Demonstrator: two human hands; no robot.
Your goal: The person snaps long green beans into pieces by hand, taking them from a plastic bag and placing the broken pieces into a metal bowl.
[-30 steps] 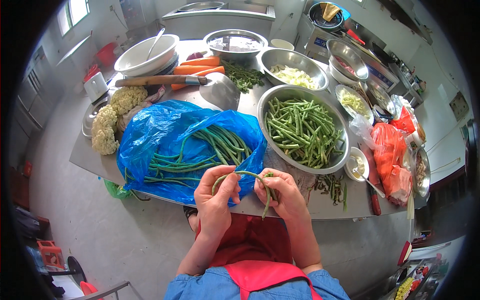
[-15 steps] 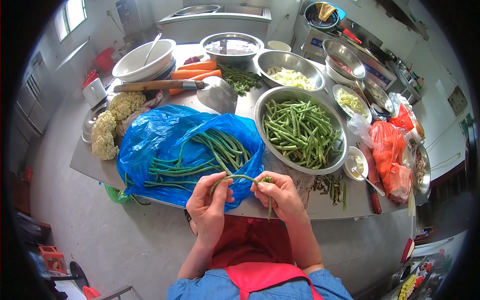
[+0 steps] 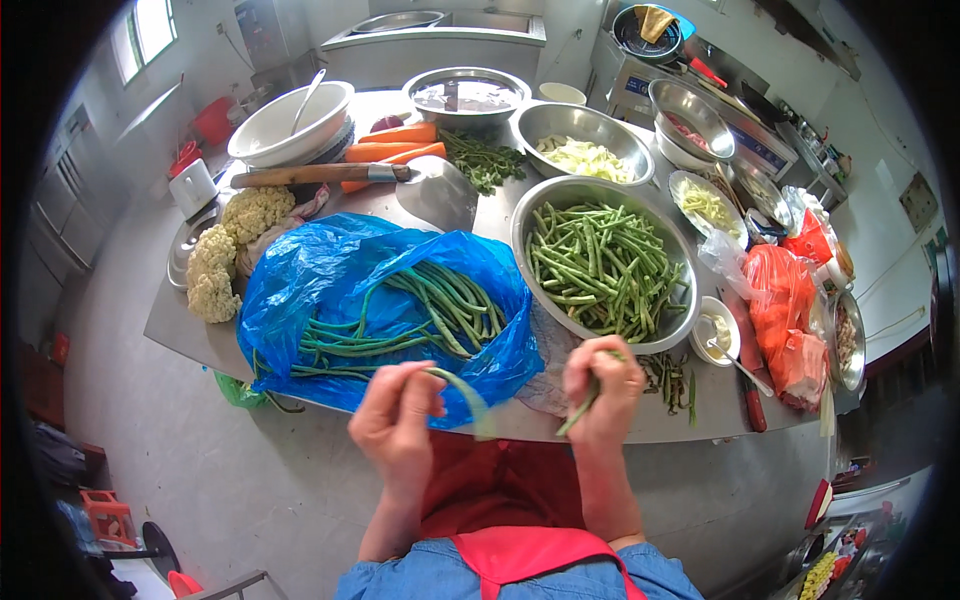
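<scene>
My left hand (image 3: 393, 412) pinches a long green bean (image 3: 461, 388), whose free end hangs to the right, smeared by motion. Bean pieces (image 3: 580, 411) stick out of my closed right hand (image 3: 604, 393), held at the table's front edge. A gap separates the two hands. Behind the left one, an open blue plastic bag (image 3: 340, 262) holds long whole beans (image 3: 452, 305). Beyond the right one stands a large steel bowl (image 3: 515, 240) heaped with short bean pieces (image 3: 605, 262). Small bean scraps (image 3: 665, 378) lie beside my right hand, partly hidden by it.
Cauliflower (image 3: 212, 275), a cleaver-like blade with a wooden handle (image 3: 300, 176) and carrots (image 3: 390, 151) lie at the left and back. On the right are a small white bowl (image 3: 708, 350) with a spoon, a red-handled knife (image 3: 753, 405) and a red plastic bag (image 3: 778, 295).
My hands have moved apart, the left to the left and the right to the right. The bean that spanned both hands is now in separate pieces, one in each hand.
</scene>
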